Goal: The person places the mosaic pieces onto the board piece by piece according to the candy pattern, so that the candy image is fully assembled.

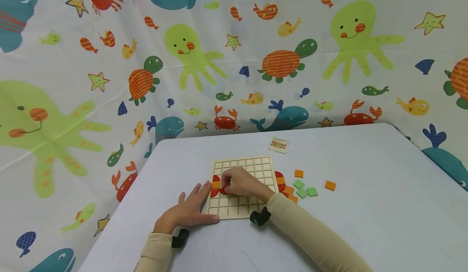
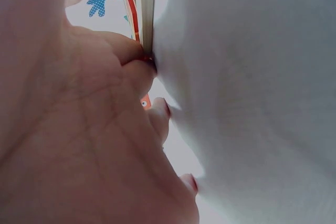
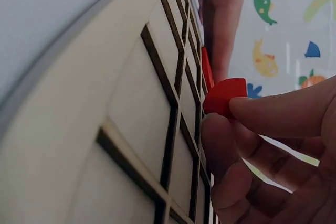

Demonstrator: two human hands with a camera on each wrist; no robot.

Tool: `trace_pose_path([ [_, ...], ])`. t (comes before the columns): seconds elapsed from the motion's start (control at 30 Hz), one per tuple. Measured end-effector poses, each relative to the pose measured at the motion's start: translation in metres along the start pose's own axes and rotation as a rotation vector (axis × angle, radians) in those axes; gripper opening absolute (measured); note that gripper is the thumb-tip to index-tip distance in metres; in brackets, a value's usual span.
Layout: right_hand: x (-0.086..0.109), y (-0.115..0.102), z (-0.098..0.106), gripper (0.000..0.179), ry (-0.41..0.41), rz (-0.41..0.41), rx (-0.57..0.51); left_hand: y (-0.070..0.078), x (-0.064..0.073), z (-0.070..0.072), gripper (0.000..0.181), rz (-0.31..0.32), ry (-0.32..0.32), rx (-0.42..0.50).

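A pale wooden grid board (image 1: 261, 167) lies on the table. My right hand (image 1: 240, 182) is over its left part. Between thumb and fingertips it pinches a red tile (image 3: 226, 97) with one rounded edge, held close over the grid cells. Spread beside the board's left side, my left hand (image 1: 188, 210) has straight fingers, with fingertips and thumb at the board's edge. In the board's left column sits an orange tile (image 1: 216, 185), with red rounded tiles (image 1: 215, 178) above and below it.
Right of the board lie red rounded tiles (image 1: 280, 187), green square tiles (image 1: 312, 191) and several orange square tiles (image 1: 299, 173), one farther right (image 1: 330, 186). A small pattern card (image 1: 279, 145) lies behind the board. A sea-animal printed cloth (image 1: 234, 61) hangs behind the white table (image 1: 365, 223).
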State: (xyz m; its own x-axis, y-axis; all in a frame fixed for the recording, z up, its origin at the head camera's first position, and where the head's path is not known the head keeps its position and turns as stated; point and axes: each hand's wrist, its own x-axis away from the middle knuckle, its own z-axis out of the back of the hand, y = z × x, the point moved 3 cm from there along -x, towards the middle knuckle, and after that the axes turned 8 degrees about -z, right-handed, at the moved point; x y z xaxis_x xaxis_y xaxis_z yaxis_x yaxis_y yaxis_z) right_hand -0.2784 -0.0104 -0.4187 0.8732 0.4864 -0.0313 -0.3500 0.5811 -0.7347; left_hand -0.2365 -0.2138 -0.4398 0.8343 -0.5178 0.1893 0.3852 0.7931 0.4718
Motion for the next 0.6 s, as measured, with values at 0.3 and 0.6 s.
trace_pose_path([
  [0.3, -0.0021, 0.0038, -0.0022, 0.017, 0.014, -0.003, 0.035, -0.0010, -0.0018, -0.0005, 0.122, 0.001, 0.001, -0.005],
  [0.6, -0.0026, 0.0068, -0.0083, 0.010, 0.035, -0.005, 0.095, 0.0000, -0.0015, -0.0005, 0.121, 0.002, 0.000, 0.000],
])
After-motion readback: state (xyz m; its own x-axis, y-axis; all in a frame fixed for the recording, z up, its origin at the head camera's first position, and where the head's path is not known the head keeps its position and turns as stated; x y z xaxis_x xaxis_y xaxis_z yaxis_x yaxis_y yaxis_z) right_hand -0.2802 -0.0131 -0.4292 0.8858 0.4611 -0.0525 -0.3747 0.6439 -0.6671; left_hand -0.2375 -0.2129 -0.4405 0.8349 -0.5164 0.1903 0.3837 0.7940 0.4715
